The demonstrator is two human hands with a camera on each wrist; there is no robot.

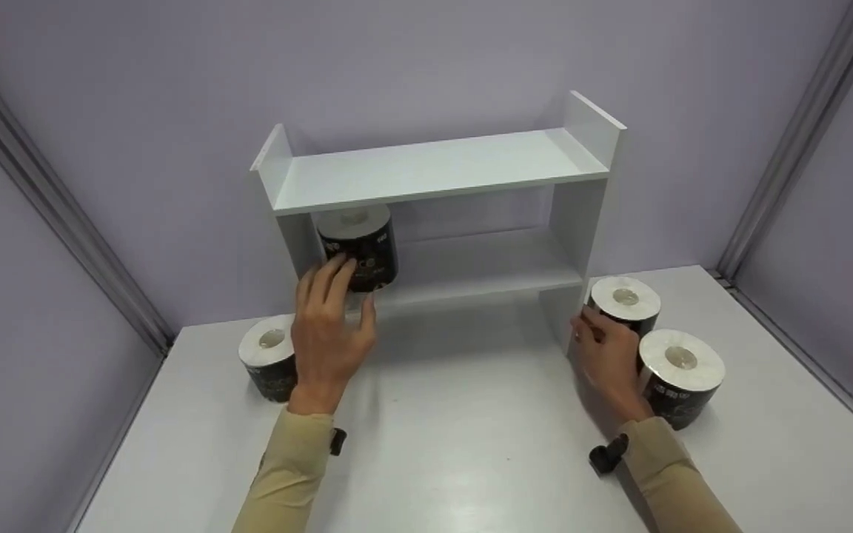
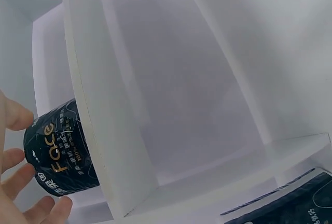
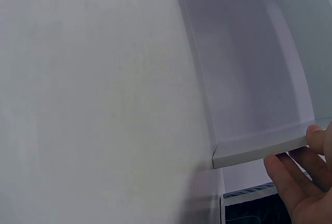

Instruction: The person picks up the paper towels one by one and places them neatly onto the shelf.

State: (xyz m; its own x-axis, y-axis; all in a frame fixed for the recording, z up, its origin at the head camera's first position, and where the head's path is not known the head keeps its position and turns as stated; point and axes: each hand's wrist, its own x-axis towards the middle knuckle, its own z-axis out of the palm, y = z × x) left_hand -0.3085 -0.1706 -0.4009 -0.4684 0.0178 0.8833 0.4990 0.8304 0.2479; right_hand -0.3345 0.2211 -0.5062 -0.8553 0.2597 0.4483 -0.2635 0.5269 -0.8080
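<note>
A toilet roll (image 1: 362, 255) in a black printed wrapper stands at the left end of the middle level of a white shelf (image 1: 434, 178). My left hand (image 1: 329, 333) is at its front, fingers spread and fairly straight, fingertips at the wrapper. In the left wrist view the thumb and fingers lie around the near end of the roll (image 2: 59, 154), which bears gold lettering. Low on the shelf's right side, my right hand (image 1: 608, 359) pinches the front edge of the side panel (image 3: 259, 150) between thumb and fingers.
Another wrapped toilet roll (image 1: 269, 355) stands on the white table (image 1: 426, 459) left of the shelf, partly behind my left hand. Two more, a rear roll (image 1: 625, 300) and a front roll (image 1: 682, 377), stand on the right, close by my right hand. Pale wall panels enclose the table.
</note>
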